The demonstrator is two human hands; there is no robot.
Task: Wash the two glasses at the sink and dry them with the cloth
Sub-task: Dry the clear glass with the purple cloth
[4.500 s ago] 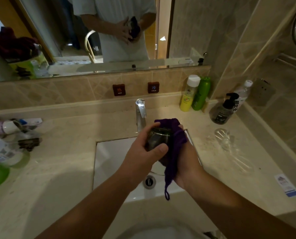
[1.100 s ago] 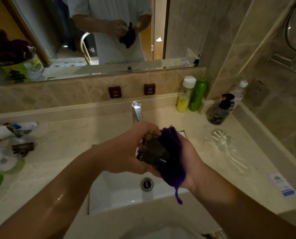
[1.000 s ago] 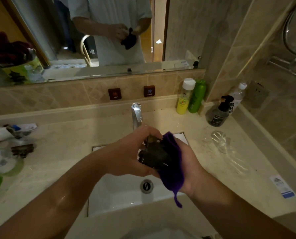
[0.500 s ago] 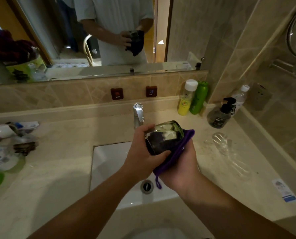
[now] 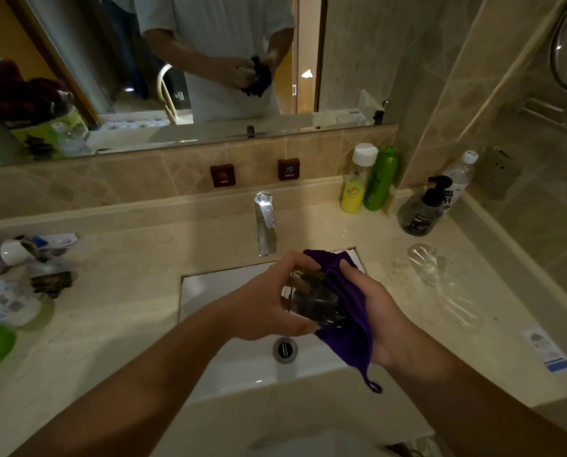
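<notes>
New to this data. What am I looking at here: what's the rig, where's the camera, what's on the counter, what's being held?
No robot here: a person works with two bare hands. The single wide-angle camera sits on their head, looking down over a bathroom sink; the mirror above shows their reflection. The left hand grips a glass, and the right hand holds a purple cloth against it, drying it. A second glass stands on the counter to the right. Behind it are a pump bottle, a yellow bottle and a green bottle. Toiletries clutter the left side. The faucet shows no water running.
</notes>
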